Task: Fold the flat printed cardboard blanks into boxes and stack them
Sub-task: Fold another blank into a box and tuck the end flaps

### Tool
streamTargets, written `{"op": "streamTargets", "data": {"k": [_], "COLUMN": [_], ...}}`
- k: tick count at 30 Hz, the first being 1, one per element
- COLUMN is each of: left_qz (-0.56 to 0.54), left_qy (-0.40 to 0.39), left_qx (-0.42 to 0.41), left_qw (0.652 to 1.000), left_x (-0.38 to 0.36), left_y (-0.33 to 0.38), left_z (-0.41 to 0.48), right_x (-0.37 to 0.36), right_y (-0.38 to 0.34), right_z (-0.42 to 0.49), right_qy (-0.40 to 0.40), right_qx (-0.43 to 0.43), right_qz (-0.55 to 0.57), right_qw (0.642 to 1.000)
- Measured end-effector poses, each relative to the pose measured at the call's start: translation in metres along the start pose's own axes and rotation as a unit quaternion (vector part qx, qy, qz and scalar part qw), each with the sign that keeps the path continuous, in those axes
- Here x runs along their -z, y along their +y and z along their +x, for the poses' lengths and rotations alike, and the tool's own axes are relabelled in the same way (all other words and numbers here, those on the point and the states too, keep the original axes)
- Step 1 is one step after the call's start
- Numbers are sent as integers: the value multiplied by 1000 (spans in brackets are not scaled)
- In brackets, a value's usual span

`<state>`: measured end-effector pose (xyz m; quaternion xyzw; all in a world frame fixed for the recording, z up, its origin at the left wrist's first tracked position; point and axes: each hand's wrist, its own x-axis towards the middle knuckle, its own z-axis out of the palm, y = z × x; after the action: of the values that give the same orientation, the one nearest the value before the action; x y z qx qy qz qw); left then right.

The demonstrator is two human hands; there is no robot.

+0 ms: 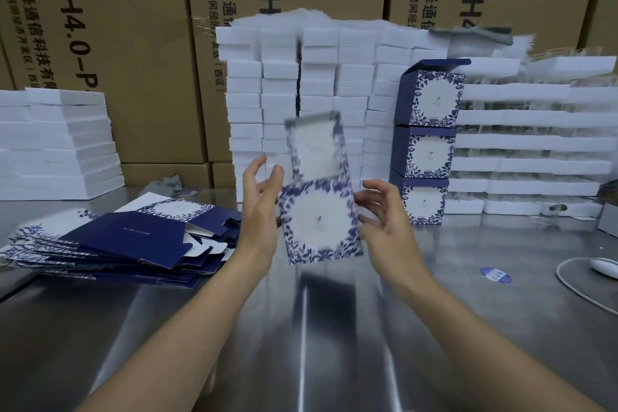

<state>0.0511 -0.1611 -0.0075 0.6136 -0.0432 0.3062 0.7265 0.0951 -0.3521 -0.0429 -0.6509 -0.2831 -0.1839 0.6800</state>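
Blue-white box (319, 221) aloft: left grip (261, 201) straight-fingered, pressing 9 o'clock edge; right grip (384, 214) curled, hold unclear. Three stacked boxes (426, 144), 2 o'clock.

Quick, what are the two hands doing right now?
Left hand: open, straight fingers against the left edge of the cardboard blank.
Right hand: curled fingers hold the cardboard blank by its right edge.

Motion blur smears the cardboard blank (319, 221) in the air, so its print and upper flap lose their edges. Whether the right hand (384, 214) pinches its edge or merely touches it cannot be told. The marks on the stacked boxes (426, 140) are too small to read. The right frame edge cuts off a white cable (575, 281).
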Motion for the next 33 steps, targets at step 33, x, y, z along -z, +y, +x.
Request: {"op": "streamTargets", "data": {"k": [33], "left_qz": [-125], "left_qy": [176], "left_qx": [199], "left_qw": [956], "left_x": [4], "left_y": [-11], "left_z": [7], "right_x": [6], "right_y": [-5], "right_z": [8], "right_qy": [187], "right_qx": [-206], "right_qz": [94], "right_qw": [956]}}
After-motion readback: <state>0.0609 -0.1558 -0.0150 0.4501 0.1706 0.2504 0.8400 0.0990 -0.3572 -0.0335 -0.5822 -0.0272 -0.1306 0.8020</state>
